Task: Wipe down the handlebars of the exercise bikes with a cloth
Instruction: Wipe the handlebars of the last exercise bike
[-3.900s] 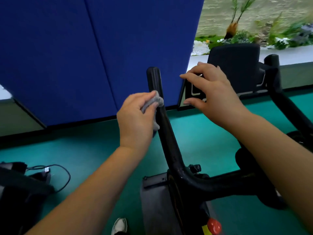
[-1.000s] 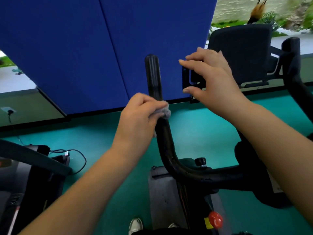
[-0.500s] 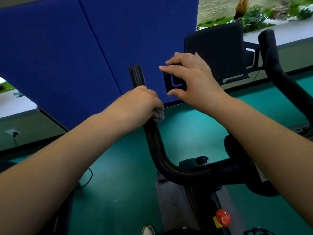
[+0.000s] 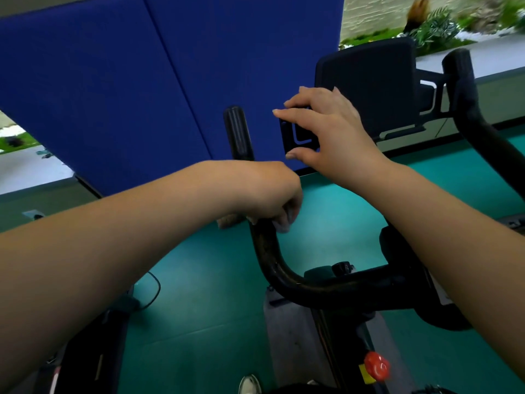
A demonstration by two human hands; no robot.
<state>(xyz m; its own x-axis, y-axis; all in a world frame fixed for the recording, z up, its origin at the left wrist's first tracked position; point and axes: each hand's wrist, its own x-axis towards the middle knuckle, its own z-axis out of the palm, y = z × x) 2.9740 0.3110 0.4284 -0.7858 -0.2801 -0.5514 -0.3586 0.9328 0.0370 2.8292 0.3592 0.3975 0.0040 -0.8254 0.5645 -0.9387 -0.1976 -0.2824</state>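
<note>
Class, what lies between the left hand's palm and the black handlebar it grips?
A grey cloth, its edges poking out either side of the left hand on the black handlebar; head view.

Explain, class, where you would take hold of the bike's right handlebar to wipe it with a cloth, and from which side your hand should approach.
Probably the upright end of the right handlebar, wrapping it from the rider's side. It stands free and roughly round, so fingers can close around it, as the left hand does with the cloth on the left handlebar.
</note>
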